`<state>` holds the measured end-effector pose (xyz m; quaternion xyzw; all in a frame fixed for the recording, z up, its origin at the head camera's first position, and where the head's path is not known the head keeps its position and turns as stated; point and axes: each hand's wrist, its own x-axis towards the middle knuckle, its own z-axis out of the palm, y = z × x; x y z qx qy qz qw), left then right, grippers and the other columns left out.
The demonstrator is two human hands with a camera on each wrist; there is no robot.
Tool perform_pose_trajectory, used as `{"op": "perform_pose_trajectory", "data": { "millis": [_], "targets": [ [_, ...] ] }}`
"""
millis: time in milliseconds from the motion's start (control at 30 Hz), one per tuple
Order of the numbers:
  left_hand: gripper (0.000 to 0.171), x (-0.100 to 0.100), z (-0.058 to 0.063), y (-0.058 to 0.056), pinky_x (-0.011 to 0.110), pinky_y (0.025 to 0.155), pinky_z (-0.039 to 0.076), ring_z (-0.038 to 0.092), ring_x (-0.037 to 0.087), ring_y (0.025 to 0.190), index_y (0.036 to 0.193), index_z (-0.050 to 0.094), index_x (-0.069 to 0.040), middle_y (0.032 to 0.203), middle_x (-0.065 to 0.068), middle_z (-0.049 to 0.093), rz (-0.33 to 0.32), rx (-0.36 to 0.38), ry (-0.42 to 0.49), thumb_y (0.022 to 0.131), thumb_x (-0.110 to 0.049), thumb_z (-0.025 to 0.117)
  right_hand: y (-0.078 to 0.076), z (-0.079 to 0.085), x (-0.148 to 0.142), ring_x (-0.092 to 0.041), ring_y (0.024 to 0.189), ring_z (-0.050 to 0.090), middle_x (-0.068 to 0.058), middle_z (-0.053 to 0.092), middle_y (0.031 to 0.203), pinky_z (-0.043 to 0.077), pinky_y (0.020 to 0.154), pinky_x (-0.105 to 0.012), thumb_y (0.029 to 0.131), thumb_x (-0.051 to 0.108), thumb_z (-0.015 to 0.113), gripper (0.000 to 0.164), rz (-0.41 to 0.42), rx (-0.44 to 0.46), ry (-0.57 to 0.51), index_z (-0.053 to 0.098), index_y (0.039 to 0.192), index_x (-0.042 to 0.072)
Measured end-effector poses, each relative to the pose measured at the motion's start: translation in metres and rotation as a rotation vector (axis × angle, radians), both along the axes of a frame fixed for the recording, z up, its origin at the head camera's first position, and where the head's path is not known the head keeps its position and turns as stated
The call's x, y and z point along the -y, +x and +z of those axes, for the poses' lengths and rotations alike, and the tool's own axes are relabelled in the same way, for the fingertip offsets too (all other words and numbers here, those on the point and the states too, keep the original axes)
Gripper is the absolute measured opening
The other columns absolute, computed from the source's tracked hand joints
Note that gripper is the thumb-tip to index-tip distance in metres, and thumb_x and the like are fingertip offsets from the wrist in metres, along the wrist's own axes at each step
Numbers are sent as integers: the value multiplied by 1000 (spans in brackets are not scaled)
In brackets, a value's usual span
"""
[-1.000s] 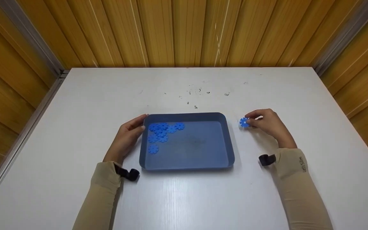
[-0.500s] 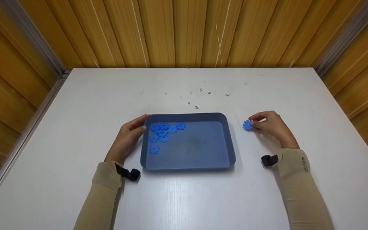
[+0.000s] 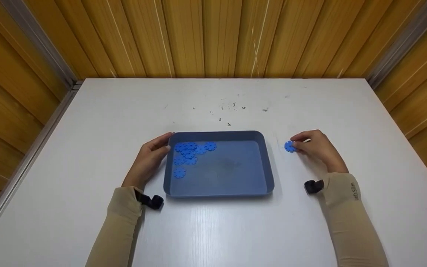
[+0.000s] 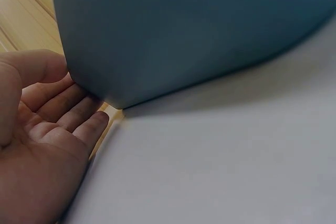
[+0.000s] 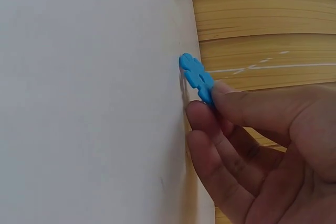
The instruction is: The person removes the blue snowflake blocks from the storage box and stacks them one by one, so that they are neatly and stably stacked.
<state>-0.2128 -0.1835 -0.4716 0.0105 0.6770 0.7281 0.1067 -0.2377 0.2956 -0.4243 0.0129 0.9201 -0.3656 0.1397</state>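
Head view: 1 blue disc (image 3: 287,147) is held by the right hand (image 3: 315,147), right of a blue-grey tray (image 3: 228,170) of similar discs (image 3: 188,152); left wrist view: tray touched by left hand (image 4: 44,148), thumb and fingers parted; right wrist view: disc clamped by thumb and forefinger.

And there's the tray (image 3: 232,174) on the table (image 3: 206,230), discs (image 3: 188,152) in its left half, left hand (image 3: 145,159) at its left side, right hand (image 3: 316,149) with single disc (image 3: 289,146) off right, wall (image 3: 217,37) behind!

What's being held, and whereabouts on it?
The right hand pinches a notched blue disc by its edge; the left hand touches the tray near its far left corner.
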Motion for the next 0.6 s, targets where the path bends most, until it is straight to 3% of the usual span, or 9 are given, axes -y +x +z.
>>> {"op": "perform_pose_trajectory", "data": {
  "millis": [333,600],
  "targets": [
    [52,0,1,0,30,118,27,30,15,144,146,39,-7,153,4,37,-7,-9,44,96,1,48,1,-2,-2,-11,80,61,-19,65,107,52,67,-16,94,14,59,29,12,-28,13,65,118,-1],
    [51,0,-1,-1,32,119,27,30,15,144,146,41,-9,153,2,37,4,6,21,96,0,48,3,1,1,-16,82,59,-19,64,109,48,70,-20,94,17,59,30,9,-37,74,65,118,0]
  ]
}}
